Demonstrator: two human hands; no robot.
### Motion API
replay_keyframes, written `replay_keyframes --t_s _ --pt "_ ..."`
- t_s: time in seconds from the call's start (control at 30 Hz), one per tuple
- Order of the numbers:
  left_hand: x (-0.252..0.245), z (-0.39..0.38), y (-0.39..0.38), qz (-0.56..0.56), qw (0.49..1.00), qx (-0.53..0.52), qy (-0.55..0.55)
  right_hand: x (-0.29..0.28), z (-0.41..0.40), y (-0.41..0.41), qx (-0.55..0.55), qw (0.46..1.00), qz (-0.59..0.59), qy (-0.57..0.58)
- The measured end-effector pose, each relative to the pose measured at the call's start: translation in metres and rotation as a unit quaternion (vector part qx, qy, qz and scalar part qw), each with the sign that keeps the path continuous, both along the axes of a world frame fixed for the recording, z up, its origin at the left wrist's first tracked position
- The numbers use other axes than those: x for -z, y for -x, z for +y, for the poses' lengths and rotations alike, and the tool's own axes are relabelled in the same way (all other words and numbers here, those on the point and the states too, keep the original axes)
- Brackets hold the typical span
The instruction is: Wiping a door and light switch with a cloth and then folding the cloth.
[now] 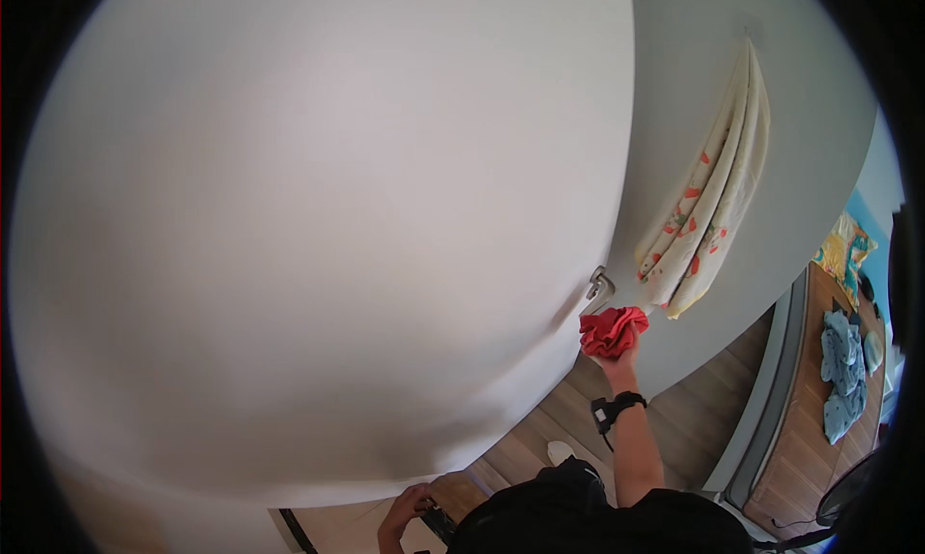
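My right hand (621, 352) grips a crumpled red cloth (613, 331) just below a metal door handle (599, 285). The cloth is close to the handle; whether they touch is not clear. The handle sits at the right edge of a broad white door (347, 214). Low in the picture, my left hand (408, 509) has bent fingers beside a brown wooden-looking surface (459, 495), below the white door's bottom edge. What that hand holds, if anything, cannot be made out.
A cream towel with red prints (704, 214) hangs from a hook on the grey surface at right. Beyond it, a bed with a brown mat (798, 380) bears blue clothing (844, 373) and a colourful pillow (845, 247). Wood-plank floor (531, 435) lies below.
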State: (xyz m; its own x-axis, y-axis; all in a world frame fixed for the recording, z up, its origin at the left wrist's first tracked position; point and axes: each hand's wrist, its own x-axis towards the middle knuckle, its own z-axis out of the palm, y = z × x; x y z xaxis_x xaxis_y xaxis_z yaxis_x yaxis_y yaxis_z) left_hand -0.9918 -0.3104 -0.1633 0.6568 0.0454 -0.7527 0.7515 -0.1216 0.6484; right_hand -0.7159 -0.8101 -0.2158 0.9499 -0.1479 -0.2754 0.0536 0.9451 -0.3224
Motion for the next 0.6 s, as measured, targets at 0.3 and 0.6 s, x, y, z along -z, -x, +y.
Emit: replay_keyframes --t_s 0.3,0.6 --pt "-0.004 -0.093 -0.082 -0.024 0.999 0.041 0.004 0.011 -0.073 -0.113 0.023 0.960 0.102 0.261" --pt "0.015 -0.107 -0.061 0.014 1.000 0.020 0.015 0.012 -0.056 -0.106 0.049 0.971 0.100 0.213"
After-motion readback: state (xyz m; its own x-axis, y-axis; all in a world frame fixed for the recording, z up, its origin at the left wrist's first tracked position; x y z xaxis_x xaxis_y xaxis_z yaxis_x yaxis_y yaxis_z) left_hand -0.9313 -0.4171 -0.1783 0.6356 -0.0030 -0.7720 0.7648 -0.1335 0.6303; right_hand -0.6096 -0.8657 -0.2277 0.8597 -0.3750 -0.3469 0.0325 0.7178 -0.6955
